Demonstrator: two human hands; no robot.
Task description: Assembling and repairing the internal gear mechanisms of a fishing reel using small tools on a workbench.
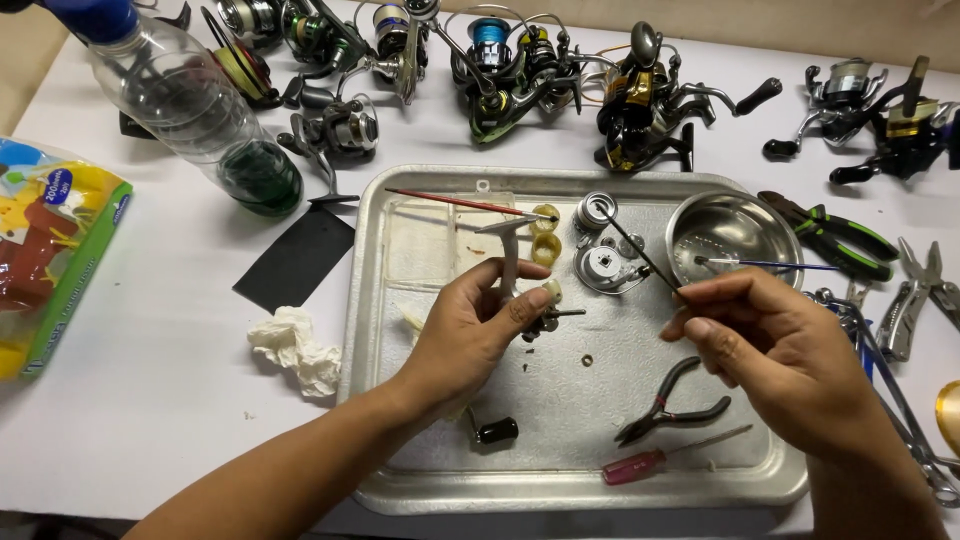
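- Both hands work over the metal tray [370,400]: the left hand [470,335] is curled with thumb and fingers pinching a small reel part [545,315], a pale stem with a thin metal shaft sticking out sideways, held above the tray's middle.
- Right hand [780,350] has its fingertips pressed together on a thin dark brush [640,252], whose far end slants up toward the tray's back edge.
- Just beyond the brush tip, inside the tray, lie a round silver spool [596,211] and a grey reel housing [605,268], with two yellowish rings [546,232] beside them.
- A red-handled brush [455,203] lies along the tray's back, over a pale cloth pad [420,250].
- A steel bowl [730,232] sits in the tray's far right corner, a blue-tipped stick [765,264] resting in it.
- Near the tray's front lie small black pliers [670,405], a red-handled screwdriver [650,462] and a black knob [497,430].
- Left of the tray: a crumpled tissue [295,348], a black sheet [297,257], a clear plastic bottle [190,100] with green liquid, and a colourful packet [50,250].
- Behind the tray stands a row of fishing reels [510,70].
- Right of the tray lie green-handled pliers [835,235] and a multi-tool [915,295].
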